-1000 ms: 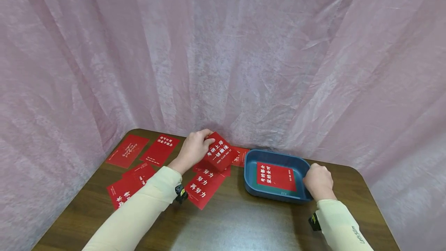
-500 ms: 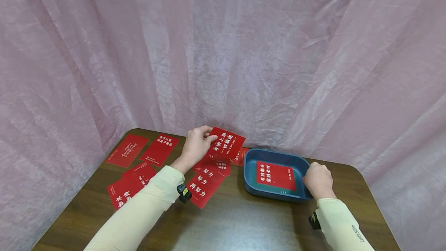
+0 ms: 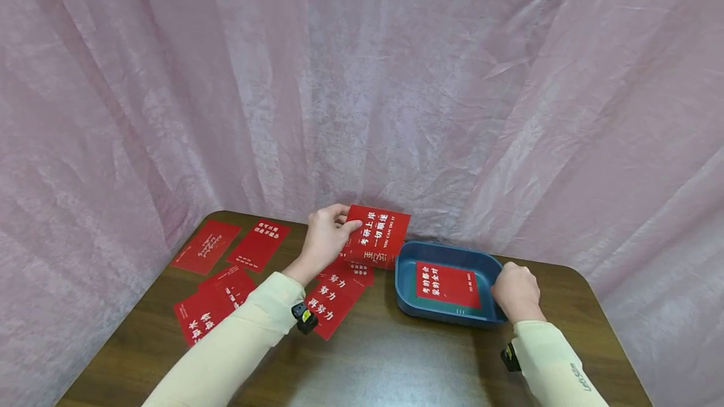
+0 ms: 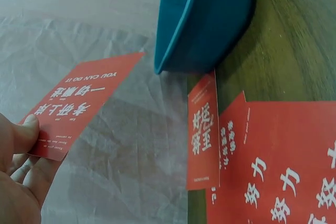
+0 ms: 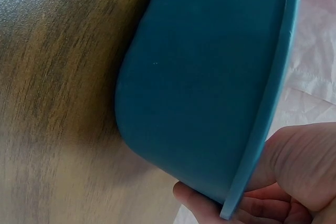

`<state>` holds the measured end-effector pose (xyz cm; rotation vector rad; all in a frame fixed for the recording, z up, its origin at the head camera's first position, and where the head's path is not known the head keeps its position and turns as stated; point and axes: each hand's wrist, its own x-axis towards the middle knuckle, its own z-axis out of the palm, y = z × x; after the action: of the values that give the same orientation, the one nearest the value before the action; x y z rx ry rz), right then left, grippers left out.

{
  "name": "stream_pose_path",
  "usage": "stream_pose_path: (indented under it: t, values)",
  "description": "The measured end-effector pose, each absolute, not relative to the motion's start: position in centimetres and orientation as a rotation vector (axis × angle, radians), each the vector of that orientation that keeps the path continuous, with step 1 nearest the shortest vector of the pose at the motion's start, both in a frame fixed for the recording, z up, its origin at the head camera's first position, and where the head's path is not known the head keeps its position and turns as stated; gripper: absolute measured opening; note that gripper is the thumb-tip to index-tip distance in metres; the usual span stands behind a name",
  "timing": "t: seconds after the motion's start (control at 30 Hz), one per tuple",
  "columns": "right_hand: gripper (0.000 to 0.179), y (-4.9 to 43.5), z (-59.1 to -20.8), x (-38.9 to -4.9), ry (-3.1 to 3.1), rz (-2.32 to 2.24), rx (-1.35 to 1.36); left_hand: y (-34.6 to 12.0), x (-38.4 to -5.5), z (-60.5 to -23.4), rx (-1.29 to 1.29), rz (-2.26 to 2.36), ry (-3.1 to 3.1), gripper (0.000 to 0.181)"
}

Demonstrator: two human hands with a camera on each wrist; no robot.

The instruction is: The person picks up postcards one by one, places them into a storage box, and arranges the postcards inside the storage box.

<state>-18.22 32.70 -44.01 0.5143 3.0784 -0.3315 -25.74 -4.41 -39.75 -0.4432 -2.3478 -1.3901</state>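
Between thumb and fingers, my left hand (image 3: 327, 237) pinches a red card (image 3: 380, 228) printed with white characters, raised above other cards just left of the blue tray (image 3: 404, 303). In the left wrist view the thumb lies on the printed face of this red card (image 4: 86, 95), near one corner. My right hand (image 3: 517, 293) grips the tray's right end; the right wrist view has the fingers (image 5: 197, 203) below the rim and the thumb side over it. Inside the tray lies another red card (image 3: 447, 286), flat with its print showing.
Overlapping red cards (image 3: 334, 300) lie under and in front of my left hand. More red cards (image 3: 206, 247) are spread over the left of the wooden table (image 3: 384, 363). A pink curtain (image 3: 362, 93) hangs close behind the table's back edge.
My left hand has moved slightly right with the pinched card, which has turned from a tilted position to a squarer one and come closer to the tray. The right hand and tray have stayed put.
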Motion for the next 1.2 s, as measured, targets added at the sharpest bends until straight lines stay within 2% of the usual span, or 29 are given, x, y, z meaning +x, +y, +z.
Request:
stream_pose_path:
  t: [0.33,1.2]
  values:
    - [0.031,32.3,-43.9,-18.2,3.050,-0.340,0.561,-2.9,-25.1,-39.2,-0.427,-1.487,-2.311,0.012]
    - [0.032,32.2,-44.0,-18.1,3.057,-0.356,0.581,2.0,-23.9,-39.5,-0.391,-1.669,-2.281,0.026]
